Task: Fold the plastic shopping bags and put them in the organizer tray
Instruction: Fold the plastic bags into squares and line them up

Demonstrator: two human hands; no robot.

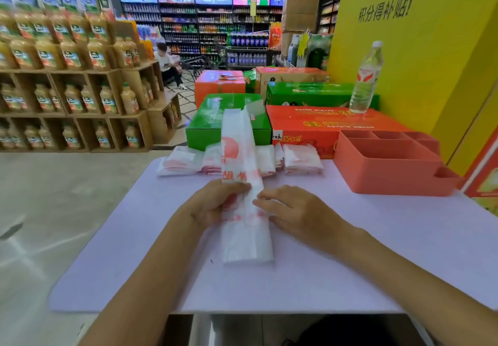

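Note:
A white plastic bag (pixel 244 238) with red print lies as a long narrow strip on the lilac table (pixel 350 273), its far end raised up. My left hand (pixel 215 203) grips the strip's left side, thumb over the plastic. My right hand (pixel 293 208) presses flat on its right edge with straight fingers. Behind the strip lies a row of loose white bags (pixel 183 163) and one folded bundle (pixel 303 162). The coral organizer tray (pixel 388 173) with several compartments stands at the far right of the table; nothing shows inside it.
Green (pixel 207 124) and orange cartons (pixel 323 123) are stacked just behind the table. A water bottle (pixel 366 79) stands on the orange one. A yellow wall (pixel 417 49) is at right, juice shelves (pixel 67 76) at left, and a person (pixel 168 65) sits in the aisle.

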